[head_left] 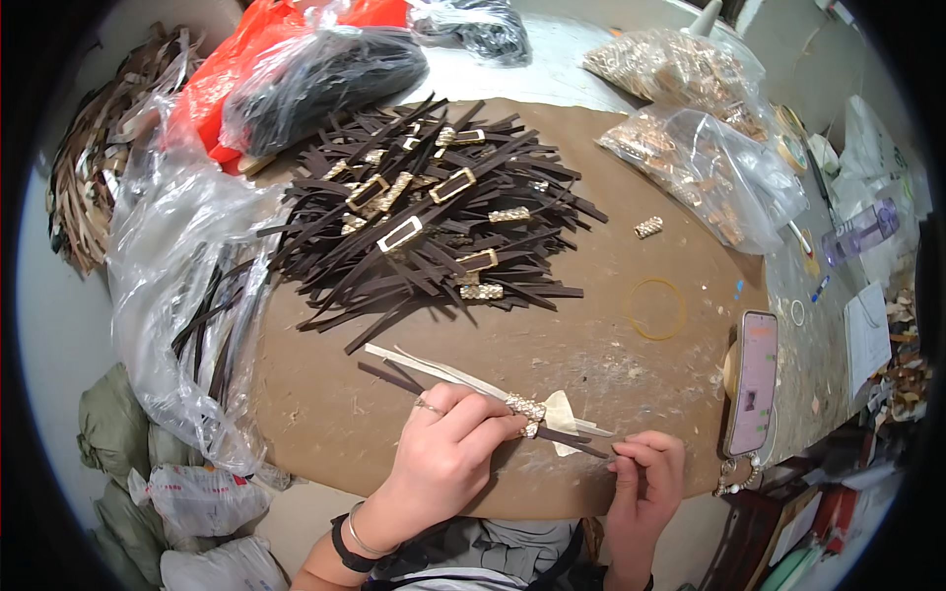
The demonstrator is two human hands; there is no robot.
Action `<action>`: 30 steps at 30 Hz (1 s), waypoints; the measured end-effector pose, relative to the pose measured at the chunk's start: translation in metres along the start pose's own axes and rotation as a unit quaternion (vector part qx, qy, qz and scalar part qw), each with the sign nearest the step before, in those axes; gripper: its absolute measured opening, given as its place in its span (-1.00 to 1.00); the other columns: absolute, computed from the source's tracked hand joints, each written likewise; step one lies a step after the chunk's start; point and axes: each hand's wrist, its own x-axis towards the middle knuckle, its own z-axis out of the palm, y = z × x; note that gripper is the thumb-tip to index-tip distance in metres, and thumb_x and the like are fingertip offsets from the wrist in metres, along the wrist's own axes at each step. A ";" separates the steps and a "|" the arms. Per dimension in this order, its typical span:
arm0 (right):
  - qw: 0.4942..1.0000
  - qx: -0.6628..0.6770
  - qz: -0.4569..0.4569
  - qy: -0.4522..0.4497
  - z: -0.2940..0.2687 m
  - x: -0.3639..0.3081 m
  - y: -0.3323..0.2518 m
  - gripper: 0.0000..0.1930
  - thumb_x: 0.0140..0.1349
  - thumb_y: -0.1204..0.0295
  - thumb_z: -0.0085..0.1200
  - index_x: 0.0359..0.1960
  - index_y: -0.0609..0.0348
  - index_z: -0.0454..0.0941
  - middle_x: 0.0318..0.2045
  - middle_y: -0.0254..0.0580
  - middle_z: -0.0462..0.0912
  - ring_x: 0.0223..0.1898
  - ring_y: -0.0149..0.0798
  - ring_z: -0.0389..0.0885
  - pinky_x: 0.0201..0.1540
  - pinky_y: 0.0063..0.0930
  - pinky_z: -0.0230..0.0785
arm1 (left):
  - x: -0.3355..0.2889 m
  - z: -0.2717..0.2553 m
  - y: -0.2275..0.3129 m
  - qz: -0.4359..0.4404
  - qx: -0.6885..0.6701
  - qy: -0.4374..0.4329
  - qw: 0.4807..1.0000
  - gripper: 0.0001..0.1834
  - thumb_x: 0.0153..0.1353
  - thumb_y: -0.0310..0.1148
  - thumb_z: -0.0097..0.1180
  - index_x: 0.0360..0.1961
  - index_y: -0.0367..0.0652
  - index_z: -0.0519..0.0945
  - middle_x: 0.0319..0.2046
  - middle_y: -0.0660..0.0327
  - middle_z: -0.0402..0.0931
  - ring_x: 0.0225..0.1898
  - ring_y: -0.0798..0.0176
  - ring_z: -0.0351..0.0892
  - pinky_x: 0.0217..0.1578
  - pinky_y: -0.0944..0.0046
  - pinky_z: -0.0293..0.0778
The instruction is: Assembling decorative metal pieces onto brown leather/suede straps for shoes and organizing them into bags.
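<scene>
My left hand (443, 448) is closed, its fingers pinching a gold textured buckle (526, 406) with a dark brown strip (574, 442) running through or along it. A pale cream strip (424, 364) lies beside the dark one and reaches out past my left fingers. Just right of the buckle sits a small cream piece (560, 412), under or behind the strips. My right hand (645, 478) has thumb and fingers drawn together at the dark strip's right end. How the strips pass through the buckle is hidden by my left fingers.
Beyond my hands lies a large heap of dark strips (414, 256) with gold buckles. Plastic bags of gold parts (690, 167) lie at the far right, near a loose buckle (647, 228) and a rubber band (655, 308). A phone (752, 384) stands right; clear plastic (177, 295) drapes left.
</scene>
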 end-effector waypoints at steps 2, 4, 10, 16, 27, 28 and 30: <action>1.000 -0.001 -0.003 0.005 0.000 -0.002 0.002 -0.90 0.27 0.66 0.05 -0.22 0.29 0.57 -0.19 -0.14 0.47 -0.29 -0.39 0.48 -0.28 -0.60 0.40 | 0.000 0.000 0.000 0.003 0.001 0.005 1.000 -0.67 -0.19 -0.66 0.23 -0.33 -0.09 0.72 -0.37 0.35 0.59 -0.32 0.21 0.48 -0.23 0.27 0.41; 1.000 -0.002 -0.006 0.010 0.002 -0.003 0.000 -0.89 0.24 0.66 0.07 -0.22 0.28 0.58 -0.19 -0.15 0.47 -0.27 -0.39 0.47 -0.26 -0.60 0.38 | -0.001 0.001 0.000 0.007 -0.013 0.006 1.000 -0.69 -0.17 -0.65 0.25 -0.34 -0.10 0.71 -0.37 0.35 0.59 -0.31 0.21 0.49 -0.24 0.26 0.41; 0.986 -0.085 -0.124 0.077 0.001 -0.032 0.002 -0.85 0.12 0.70 0.12 -0.27 0.27 0.57 -0.27 -0.20 0.47 -0.25 -0.41 0.45 -0.23 -0.57 0.36 | -0.017 -0.013 0.008 0.029 -0.015 0.034 0.999 -0.70 -0.15 -0.58 0.30 -0.29 -0.13 0.72 -0.35 0.30 0.58 -0.32 0.21 0.55 -0.35 0.28 0.47; 0.867 0.412 0.269 -0.082 0.010 -0.062 -0.045 -0.71 0.17 0.72 -0.01 -0.07 0.43 0.61 -0.22 -0.12 0.55 -0.26 -0.35 0.59 -0.25 -0.55 0.47 | -0.042 -0.040 0.056 -0.028 -0.146 0.083 0.985 -0.73 -0.04 -0.55 0.37 -0.23 -0.17 0.74 -0.36 0.23 0.62 -0.46 0.26 0.61 -0.47 0.34 0.52; 0.853 0.507 0.095 -0.079 0.005 -0.097 -0.053 -0.76 0.35 0.53 0.10 -0.08 0.54 0.58 -0.11 0.07 0.61 -0.10 -0.07 0.66 -0.03 -0.21 0.57 | -0.100 -0.071 0.097 -0.069 -0.157 0.066 0.983 -0.79 0.05 -0.51 0.37 -0.24 -0.22 0.69 -0.36 0.18 0.61 -0.45 0.22 0.62 -0.44 0.32 0.55; 0.853 0.508 0.090 -0.081 0.004 -0.101 -0.055 -0.76 0.35 0.53 0.10 -0.08 0.54 0.58 -0.11 0.07 0.61 -0.10 -0.07 0.66 -0.03 -0.21 0.57 | -0.104 -0.072 0.100 -0.069 -0.156 0.060 0.984 -0.80 0.05 -0.52 0.37 -0.26 -0.22 0.69 -0.35 0.17 0.62 -0.44 0.21 0.63 -0.44 0.32 0.56; 0.836 0.530 0.114 -0.079 0.004 -0.109 -0.060 -0.75 0.37 0.49 0.08 -0.08 0.53 0.57 -0.13 0.12 0.63 -0.11 -0.02 0.68 -0.10 -0.18 0.66 | -0.113 -0.070 0.100 -0.040 -0.137 0.093 0.985 -0.81 0.04 -0.52 0.37 -0.28 -0.23 0.68 -0.33 0.16 0.64 -0.42 0.20 0.66 -0.43 0.32 0.57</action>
